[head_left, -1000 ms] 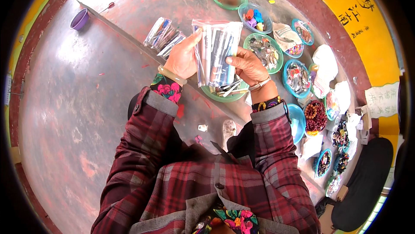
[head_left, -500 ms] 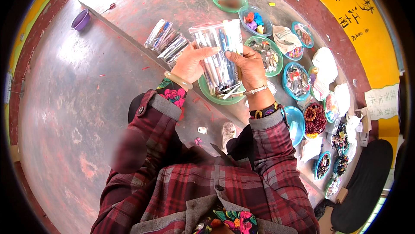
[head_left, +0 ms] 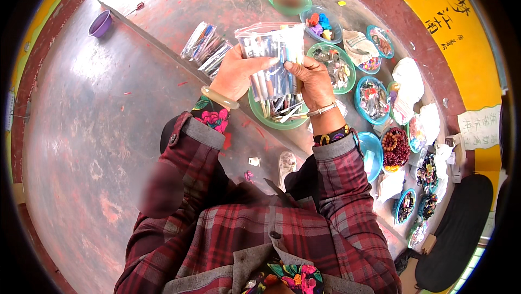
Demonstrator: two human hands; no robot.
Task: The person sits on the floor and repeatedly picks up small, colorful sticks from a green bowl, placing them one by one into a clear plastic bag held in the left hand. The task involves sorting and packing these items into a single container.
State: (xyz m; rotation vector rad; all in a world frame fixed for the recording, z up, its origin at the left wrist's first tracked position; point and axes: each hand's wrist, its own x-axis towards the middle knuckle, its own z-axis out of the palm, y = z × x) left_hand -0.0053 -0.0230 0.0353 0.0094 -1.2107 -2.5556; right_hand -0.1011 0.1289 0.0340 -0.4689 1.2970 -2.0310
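Note:
Between my two hands is a clear zip bag [head_left: 271, 41] packed with pens, held upright with its red-edged seal at the far end. My left hand [head_left: 236, 74] grips its left side, thumb laid across the front. On the right side my right hand [head_left: 315, 79] pinches it, thumb on the front and fingers behind. Under the bag, a green basin [head_left: 259, 114] shows its rim, with loose pens [head_left: 287, 110] in it. Beyond my left hand, several filled pen bags [head_left: 205, 47] lie on the floor.
Basins of small goods line the right, among them a green basin [head_left: 347, 58], a blue basin [head_left: 358, 98] and one of dark red beads [head_left: 396, 150]. A black stool [head_left: 458, 234] stands at the lower right. A purple basin [head_left: 92, 27] sits far left beside a floor ledge [head_left: 146, 36].
My left hand has shifted slightly left and up along the bag. The bag has tilted a little, and more of the loose pens below it show.

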